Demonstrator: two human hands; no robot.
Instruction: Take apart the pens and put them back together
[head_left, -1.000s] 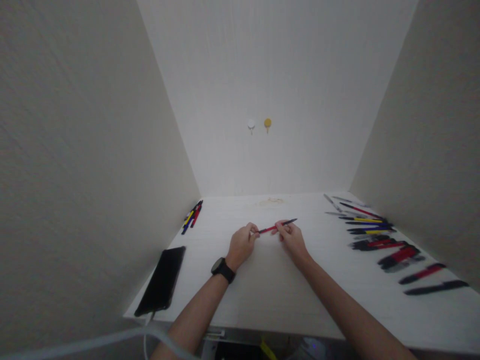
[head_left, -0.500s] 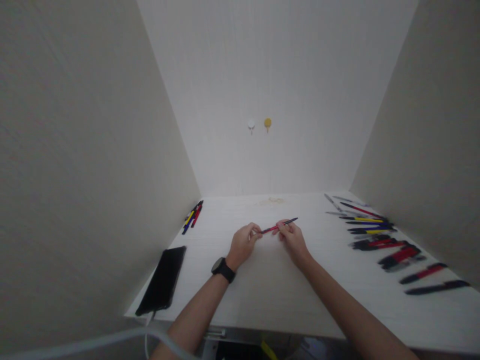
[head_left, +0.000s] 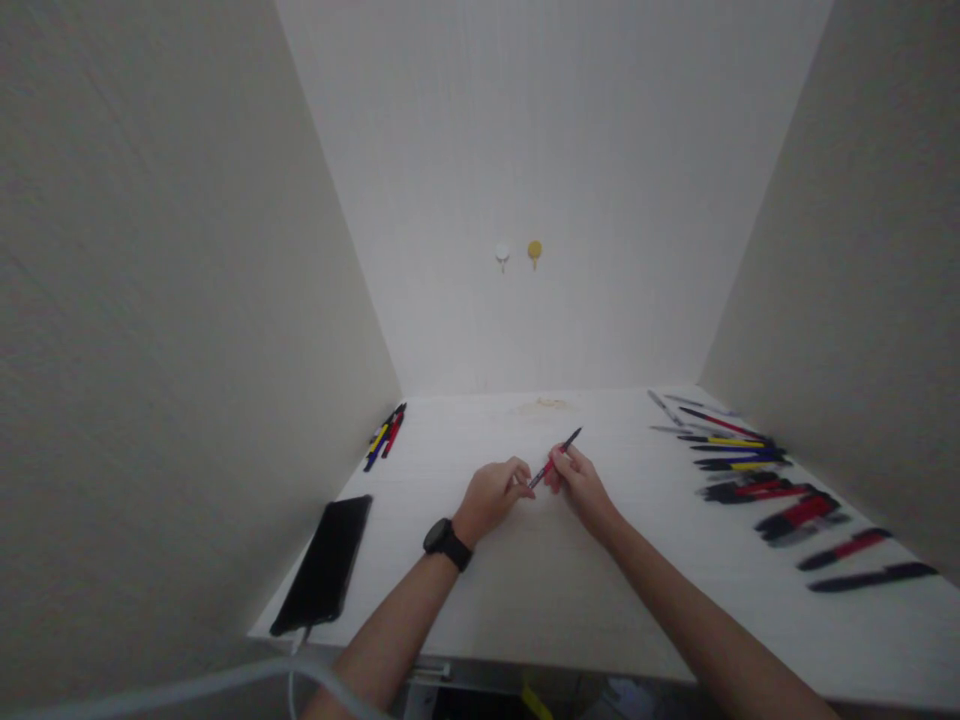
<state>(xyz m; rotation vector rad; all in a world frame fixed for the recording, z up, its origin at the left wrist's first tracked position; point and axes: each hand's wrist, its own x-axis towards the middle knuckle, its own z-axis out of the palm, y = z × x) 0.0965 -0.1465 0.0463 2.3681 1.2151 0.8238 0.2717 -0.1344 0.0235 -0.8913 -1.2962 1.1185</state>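
Observation:
A slim red and black pen slants up to the right between my two hands over the middle of the white desk. My right hand grips its upper part, and a dark tip sticks out beyond the fingers. At the pen's lower end, the thumb and fingers of my left hand pinch it. A black watch is on my left wrist.
Many pens lie in a row along the right wall. A smaller bunch of pens rests by the left wall. A black phone with a white cable lies front left. Two hooks are on the back wall.
The pen has turned to a steeper slant, its lower end coming nearer to me. My left hand has shifted slightly right and toward me, closer to the right hand.

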